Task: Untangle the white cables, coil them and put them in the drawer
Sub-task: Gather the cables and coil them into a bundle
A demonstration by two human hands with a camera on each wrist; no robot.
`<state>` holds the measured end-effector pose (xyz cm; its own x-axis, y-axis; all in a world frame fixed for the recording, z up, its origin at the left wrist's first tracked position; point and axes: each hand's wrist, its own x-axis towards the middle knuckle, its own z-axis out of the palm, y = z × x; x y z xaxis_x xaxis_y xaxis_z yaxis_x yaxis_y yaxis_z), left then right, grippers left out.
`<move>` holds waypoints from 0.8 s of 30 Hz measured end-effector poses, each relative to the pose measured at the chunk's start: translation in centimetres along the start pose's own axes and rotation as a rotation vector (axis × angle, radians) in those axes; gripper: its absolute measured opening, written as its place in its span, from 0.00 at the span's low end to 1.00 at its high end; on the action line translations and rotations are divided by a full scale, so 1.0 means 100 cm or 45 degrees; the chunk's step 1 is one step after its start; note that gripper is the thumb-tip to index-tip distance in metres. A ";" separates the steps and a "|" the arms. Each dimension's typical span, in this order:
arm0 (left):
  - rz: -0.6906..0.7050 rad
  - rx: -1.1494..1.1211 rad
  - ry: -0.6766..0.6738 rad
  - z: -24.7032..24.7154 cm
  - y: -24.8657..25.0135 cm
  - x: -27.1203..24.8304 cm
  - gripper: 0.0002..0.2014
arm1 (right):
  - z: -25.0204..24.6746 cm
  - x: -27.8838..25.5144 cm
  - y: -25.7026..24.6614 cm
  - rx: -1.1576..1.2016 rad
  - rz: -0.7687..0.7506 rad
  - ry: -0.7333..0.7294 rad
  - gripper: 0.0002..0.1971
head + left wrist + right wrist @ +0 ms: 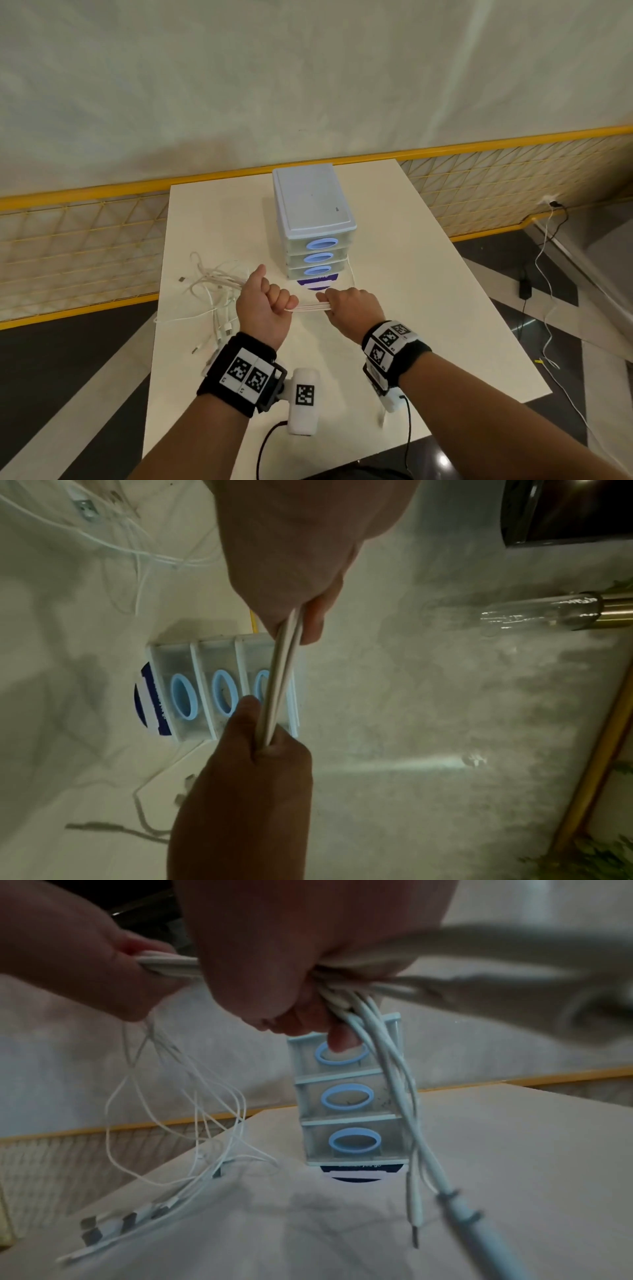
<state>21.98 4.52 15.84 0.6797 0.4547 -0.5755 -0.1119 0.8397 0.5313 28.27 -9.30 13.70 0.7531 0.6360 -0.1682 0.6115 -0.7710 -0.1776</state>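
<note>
Several white cables [308,309] are stretched as one taut bundle between my two hands, above the table in front of the drawer unit [313,219]. My left hand [270,301] grips the bundle in a fist; the loose tangle [212,291] trails from it to the table's left side, plugs lying near the edge. My right hand [349,303] grips the other end, with short cable ends [394,1083] hanging below it. In the left wrist view the bundle [281,683] runs from my left hand [291,561] to my right hand [246,777]. All three blue-handled drawers [349,1096] are closed.
The white table [428,291] is narrow, with dark floor on both sides. A round purple and white label [317,284] lies in front of the drawer unit. A yellow mesh fence [85,246] runs behind. A charger cable [544,291] trails on the floor at right.
</note>
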 end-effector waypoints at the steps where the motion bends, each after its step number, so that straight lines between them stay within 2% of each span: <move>1: 0.009 0.005 0.007 -0.001 0.000 -0.001 0.27 | 0.000 0.000 0.002 0.013 0.002 -0.009 0.20; 4: 0.049 -0.021 -0.029 -0.005 -0.006 -0.007 0.24 | 0.000 0.000 0.006 0.106 0.039 -0.033 0.19; 7: 0.080 -0.160 -0.190 -0.009 -0.017 -0.015 0.10 | -0.004 0.000 0.007 0.167 0.099 0.015 0.19; 8: 0.047 -0.169 -0.225 -0.009 -0.023 -0.015 0.09 | -0.005 0.000 0.003 0.169 0.107 0.033 0.20; 11: -0.050 -0.147 -0.234 0.001 -0.035 -0.019 0.10 | -0.006 0.001 -0.010 0.154 0.087 0.064 0.17; 14: -0.083 -0.138 -0.119 0.007 -0.035 -0.013 0.22 | -0.004 0.003 -0.011 0.148 0.025 0.117 0.17; 17: -0.065 -0.150 -0.055 0.003 -0.034 -0.002 0.25 | 0.000 0.002 -0.007 0.195 -0.114 0.212 0.12; 18: -0.054 -0.165 -0.048 0.002 -0.033 0.000 0.24 | 0.002 0.000 -0.004 0.238 -0.176 0.245 0.13; 21: -0.020 -0.203 -0.017 -0.001 -0.029 0.007 0.25 | 0.013 -0.012 0.013 0.250 -0.169 0.209 0.37; 22: -0.009 -0.214 -0.005 -0.002 -0.027 0.008 0.26 | 0.017 -0.016 0.019 0.291 -0.131 0.250 0.39; 24: 0.015 -0.241 0.010 -0.004 -0.024 0.009 0.27 | 0.021 -0.022 0.028 0.401 -0.096 0.369 0.34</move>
<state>22.60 3.04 13.76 0.6718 0.4664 -0.5755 -0.2547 0.8750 0.4118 27.84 -12.75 11.52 0.7738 0.6205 0.1276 0.5972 -0.6474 -0.4736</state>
